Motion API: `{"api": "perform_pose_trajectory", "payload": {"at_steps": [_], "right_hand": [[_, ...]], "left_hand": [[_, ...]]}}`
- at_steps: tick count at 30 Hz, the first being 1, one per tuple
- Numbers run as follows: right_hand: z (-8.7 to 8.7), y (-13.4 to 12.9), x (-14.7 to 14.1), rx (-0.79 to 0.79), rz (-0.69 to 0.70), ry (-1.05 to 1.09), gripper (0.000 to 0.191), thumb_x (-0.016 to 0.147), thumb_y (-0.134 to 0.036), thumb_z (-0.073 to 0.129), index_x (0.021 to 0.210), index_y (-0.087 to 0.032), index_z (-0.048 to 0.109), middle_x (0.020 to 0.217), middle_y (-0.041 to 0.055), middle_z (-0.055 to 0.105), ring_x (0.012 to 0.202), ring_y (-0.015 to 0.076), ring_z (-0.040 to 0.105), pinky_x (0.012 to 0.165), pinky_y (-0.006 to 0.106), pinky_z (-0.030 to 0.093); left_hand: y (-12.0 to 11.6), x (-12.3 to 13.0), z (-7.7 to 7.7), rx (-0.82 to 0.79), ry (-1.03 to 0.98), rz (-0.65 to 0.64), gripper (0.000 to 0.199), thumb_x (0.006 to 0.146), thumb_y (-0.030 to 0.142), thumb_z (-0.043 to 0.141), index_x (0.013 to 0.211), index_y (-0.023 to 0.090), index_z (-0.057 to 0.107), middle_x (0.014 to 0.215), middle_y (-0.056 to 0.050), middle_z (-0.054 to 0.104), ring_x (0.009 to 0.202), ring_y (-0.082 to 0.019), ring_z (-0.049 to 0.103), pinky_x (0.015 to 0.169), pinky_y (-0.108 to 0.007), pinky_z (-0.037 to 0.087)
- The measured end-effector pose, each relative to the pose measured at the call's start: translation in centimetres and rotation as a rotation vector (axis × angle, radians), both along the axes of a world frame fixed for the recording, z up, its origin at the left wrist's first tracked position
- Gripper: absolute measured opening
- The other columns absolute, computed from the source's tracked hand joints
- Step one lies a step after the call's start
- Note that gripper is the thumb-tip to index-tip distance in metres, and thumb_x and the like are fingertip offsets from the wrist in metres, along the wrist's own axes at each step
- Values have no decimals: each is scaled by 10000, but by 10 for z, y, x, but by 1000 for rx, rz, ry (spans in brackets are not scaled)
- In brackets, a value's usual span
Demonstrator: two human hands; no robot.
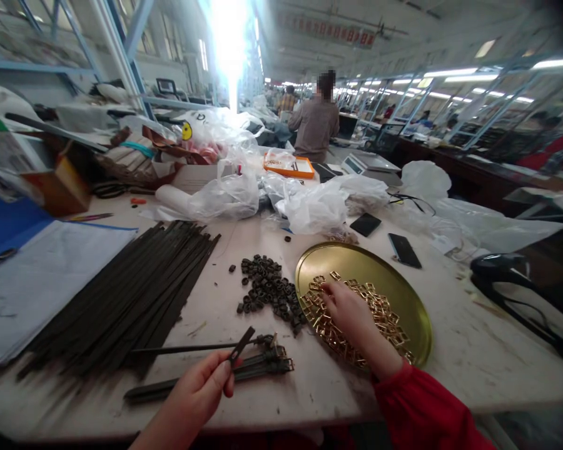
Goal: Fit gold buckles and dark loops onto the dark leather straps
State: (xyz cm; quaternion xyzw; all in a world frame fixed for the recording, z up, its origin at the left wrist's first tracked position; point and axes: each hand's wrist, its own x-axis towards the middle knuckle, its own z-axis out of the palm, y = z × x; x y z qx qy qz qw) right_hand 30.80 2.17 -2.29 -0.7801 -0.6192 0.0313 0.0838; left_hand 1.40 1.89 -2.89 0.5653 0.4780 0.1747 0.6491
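Note:
My left hand (206, 384) pinches a dark strap (242, 344) near its slotted end, which points up and away. Below and beside it lie several dark straps with buckles fitted at their ends (281, 364). Over the round gold tray (406, 294), my right hand (349, 309) reaches down with its fingers drawn together among loose gold buckles (385, 312). Whether a buckle is between those fingertips is hidden. Between the hands and farther back is a pile of small dark loops (267, 284). A thick stack of long dark strips (122, 300) spreads to the left.
White paper on a blue clipboard (32, 281) lies at the left edge. Clear plastic bags (309, 203) and an orange box (288, 165) crowd the back. A phone (404, 250), a black wallet-like item (365, 224) and a black device (520, 294) sit right. Another person (315, 122) stands beyond.

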Motion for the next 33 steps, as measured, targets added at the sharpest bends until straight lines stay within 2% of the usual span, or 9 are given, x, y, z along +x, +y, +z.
{"api": "perform_pose_trajectory", "payload": {"at_steps": [5, 9, 14, 19, 22, 25, 29, 31, 33], "right_hand": [[-2, 35, 22, -89, 12, -58, 211, 820, -236, 507, 976, -161, 627, 971, 121, 606, 875, 228, 574, 712, 288, 378], [-5, 52, 26, -183, 47, -44, 169, 729, -272, 617, 853, -171, 670, 872, 97, 616, 805, 213, 578, 648, 264, 368], [-6, 53, 26, -176, 63, 2, 117, 709, -230, 618, 792, -167, 672, 858, 86, 620, 800, 194, 572, 668, 253, 368], [-11, 46, 24, -68, 59, 90, 115, 757, -180, 560, 805, -152, 661, 864, 112, 643, 848, 213, 574, 750, 279, 367], [-9, 42, 27, 13, 28, 186, 167, 805, -191, 496, 841, -138, 650, 859, 135, 652, 855, 233, 582, 759, 312, 378], [1, 33, 20, 74, 54, 338, 206, 827, -227, 461, 883, -132, 635, 878, 126, 655, 836, 222, 592, 738, 315, 409], [15, 9, -22, 39, 193, 635, 276, 857, -297, 395, 970, -155, 604, 705, 37, 651, 643, 153, 610, 585, 255, 462], [20, -7, -49, -28, 275, 955, 276, 838, -346, 435, 942, -157, 608, 665, 20, 628, 593, 138, 593, 542, 246, 465], [24, -20, -73, -111, 320, 1258, 268, 791, -389, 525, 896, -160, 618, 634, 3, 602, 546, 117, 557, 525, 241, 456]], "left_hand": [[-2, 5, 20, -53, 25, -17, 477, 669, 635, 481, 677, 158, 500, 531, 53, 406, 395, -53, 217, 380, -194, 121], [-5, 2, 22, -23, 37, -6, 457, 688, 607, 480, 710, 151, 509, 555, 43, 437, 407, -55, 232, 382, -190, 131], [-8, 3, 13, 24, 4, -73, 459, 723, 611, 443, 668, 158, 496, 528, 51, 406, 387, -52, 212, 376, -195, 124], [-12, 3, 19, 65, 6, -54, 450, 728, 599, 455, 647, 158, 491, 550, 43, 421, 392, -49, 223, 370, -192, 126], [-12, 1, 23, 62, 4, -54, 450, 721, 598, 452, 709, 152, 507, 534, 52, 418, 381, -48, 213, 380, -191, 135], [-9, 4, 31, 133, 23, -51, 404, 744, 548, 445, 741, 151, 519, 529, 57, 420, 387, -56, 230, 395, -197, 169], [-4, 18, 54, 300, 71, -47, 293, 788, 407, 448, 656, 157, 523, 564, 39, 452, 501, -88, 354, 489, -201, 287], [-1, 26, 63, 325, 79, -47, 270, 802, 393, 445, 717, 157, 546, 571, 43, 464, 535, -99, 384, 518, -204, 308], [1, 31, 64, 308, 76, -57, 265, 803, 399, 460, 740, 158, 549, 568, 51, 469, 524, -95, 385, 506, -204, 303]]}}
